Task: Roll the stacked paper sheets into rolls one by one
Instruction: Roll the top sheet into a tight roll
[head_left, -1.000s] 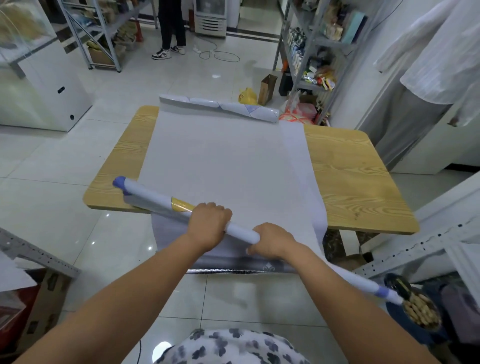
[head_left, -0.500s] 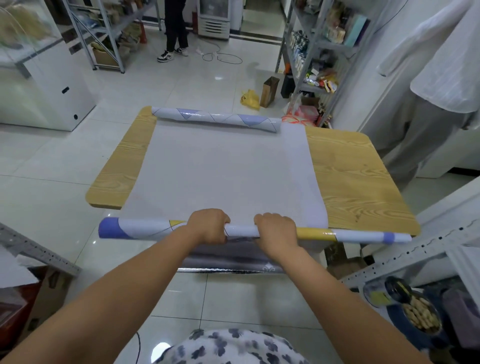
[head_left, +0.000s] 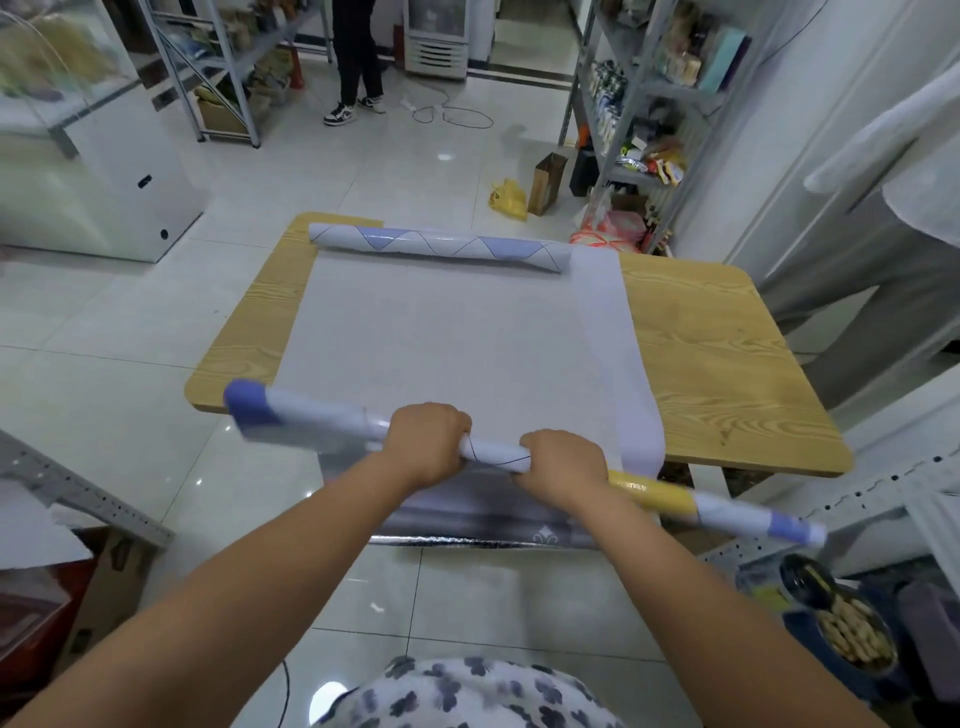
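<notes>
A long thin paper roll (head_left: 322, 418), white with purple and yellow bands, is held at the table's near edge. My left hand (head_left: 427, 441) and my right hand (head_left: 563, 467) both grip it near its middle, close together. The roll slopes from upper left to lower right, its ends sticking out past the table. Beneath it a stack of pale grey paper sheets (head_left: 441, 343) lies flat on the wooden table (head_left: 717, 353), the near ends hanging over the edge. A thicker finished roll (head_left: 436, 247) with blue triangle lines lies across the far edge of the stack.
A person in pale clothes (head_left: 883, 208) stands at the table's right. Metal shelving (head_left: 639, 104) with goods is behind the table; another person's legs (head_left: 358, 67) are far back. A yellow bag (head_left: 508, 200) and a brown box (head_left: 545, 182) sit on the tiled floor.
The thin roll has tilted, from level half a second ago to left end up and right end down. My hands stay gripped near its middle. The camera view shifted a little.
</notes>
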